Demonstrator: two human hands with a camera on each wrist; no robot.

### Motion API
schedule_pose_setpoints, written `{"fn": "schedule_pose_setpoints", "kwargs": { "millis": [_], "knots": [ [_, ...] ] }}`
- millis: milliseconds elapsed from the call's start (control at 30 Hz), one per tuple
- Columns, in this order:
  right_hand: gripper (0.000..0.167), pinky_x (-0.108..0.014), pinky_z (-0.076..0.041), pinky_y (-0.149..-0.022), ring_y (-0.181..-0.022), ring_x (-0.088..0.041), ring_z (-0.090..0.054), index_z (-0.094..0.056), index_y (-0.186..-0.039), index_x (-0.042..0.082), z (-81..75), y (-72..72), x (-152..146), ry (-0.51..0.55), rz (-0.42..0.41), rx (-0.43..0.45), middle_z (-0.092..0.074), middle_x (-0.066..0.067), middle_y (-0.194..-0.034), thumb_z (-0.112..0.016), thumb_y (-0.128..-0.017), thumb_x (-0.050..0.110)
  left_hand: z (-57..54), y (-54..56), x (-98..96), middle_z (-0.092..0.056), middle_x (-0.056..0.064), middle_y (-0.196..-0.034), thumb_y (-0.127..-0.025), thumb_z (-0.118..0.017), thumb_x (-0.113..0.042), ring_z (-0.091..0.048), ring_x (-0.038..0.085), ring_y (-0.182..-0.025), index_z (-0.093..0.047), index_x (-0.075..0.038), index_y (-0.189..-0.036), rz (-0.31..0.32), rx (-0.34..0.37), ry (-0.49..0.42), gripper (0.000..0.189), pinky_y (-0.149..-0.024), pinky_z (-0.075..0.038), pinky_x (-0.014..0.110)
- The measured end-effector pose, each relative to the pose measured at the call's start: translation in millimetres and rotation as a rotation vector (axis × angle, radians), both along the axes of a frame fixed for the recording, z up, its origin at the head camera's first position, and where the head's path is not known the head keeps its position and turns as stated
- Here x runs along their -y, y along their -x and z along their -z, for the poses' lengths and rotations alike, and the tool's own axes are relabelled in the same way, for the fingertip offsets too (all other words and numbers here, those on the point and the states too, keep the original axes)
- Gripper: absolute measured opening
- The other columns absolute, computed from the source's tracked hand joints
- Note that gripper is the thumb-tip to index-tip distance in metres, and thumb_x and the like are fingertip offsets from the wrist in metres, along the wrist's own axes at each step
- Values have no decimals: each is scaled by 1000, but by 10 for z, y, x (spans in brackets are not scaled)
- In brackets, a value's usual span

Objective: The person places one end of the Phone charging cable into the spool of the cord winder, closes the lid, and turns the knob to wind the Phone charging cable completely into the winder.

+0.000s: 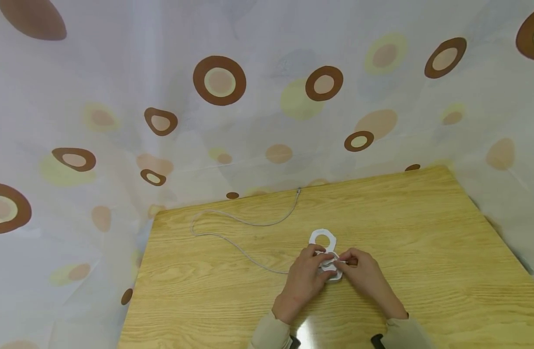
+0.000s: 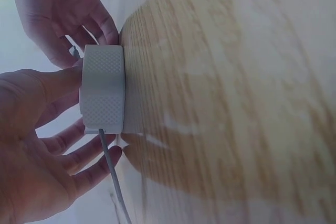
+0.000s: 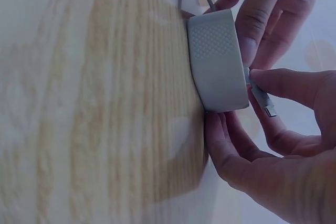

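Note:
A white faceted case [image 1: 335, 277] with dimpled side panels stands on the table, and its ring-shaped lid [image 1: 333, 241] lies folded out on the far side. My left hand [image 1: 304, 275] grips the case, thumb on the near side and fingers across the far side. Between thumb and index finger, my right hand [image 1: 366, 272] pinches the plug end of a thin grey cable [image 3: 263, 98] over the top of the case. The metal tip of the plug points free of the fingers. The fingers partly hide the inside of the case.
The rest of the cable [image 1: 271, 224] leaves the case on the left and loops over the wood-grain table [image 1: 406, 228] to its far edge, where the other end lies. A pale curtain [image 1: 258, 126] with brown ring patterns hangs behind and beside the table.

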State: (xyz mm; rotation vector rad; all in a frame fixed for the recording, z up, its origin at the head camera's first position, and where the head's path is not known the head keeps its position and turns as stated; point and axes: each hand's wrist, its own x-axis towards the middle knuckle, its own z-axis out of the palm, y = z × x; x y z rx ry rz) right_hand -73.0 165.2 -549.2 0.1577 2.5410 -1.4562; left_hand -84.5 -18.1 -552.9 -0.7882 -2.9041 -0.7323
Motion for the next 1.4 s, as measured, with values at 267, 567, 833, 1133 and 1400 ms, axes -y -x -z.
{"fn": "schedule_pose_setpoints", "kwargs": {
  "millis": [267,567,833,1133,1400],
  "knots": [
    [23,-40,-59,-86,-103,-29,-76,-74,-104,1,-35,45,-52,-27,-51,21,-78,-18,-110,-74,-99,23,18,4,-3,-67,-1,-131,-92,-81,-38,-67,16,-117,-78,-22,-126,1,-2,-9,37,-90,-59,24],
    [21,-28,-50,-76,-88,-15,-65,-71,-100,-1,-24,86,-63,-35,-90,16,-75,-11,-98,-73,-98,19,8,3,-5,-67,-1,-130,-93,-81,-36,-66,16,-115,-78,-21,-125,-1,5,-9,36,-89,-57,22],
    [15,-29,-44,-73,-81,-15,-56,-67,-92,2,-90,127,-36,-44,-119,31,-69,-8,-91,-71,-97,16,12,4,-8,-67,-1,-131,-92,-81,-37,-66,15,-116,-78,-22,-125,-6,11,-18,36,-89,-58,21],
    [18,-27,-47,-73,-80,-12,-60,-71,-91,2,-101,186,-109,-16,-201,36,-73,-7,-89,-73,-98,18,15,19,11,-67,-1,-133,-92,-81,-36,-67,16,-118,-77,-21,-126,1,20,-10,38,-92,-59,23],
    [18,-30,-48,-76,-81,-11,-64,-72,-93,5,-107,159,-143,-42,-186,35,-77,-6,-90,-76,-97,22,40,19,3,-67,-1,-132,-92,-81,-36,-67,16,-116,-77,-20,-127,17,2,-22,38,-90,-59,21]
  ]
}}
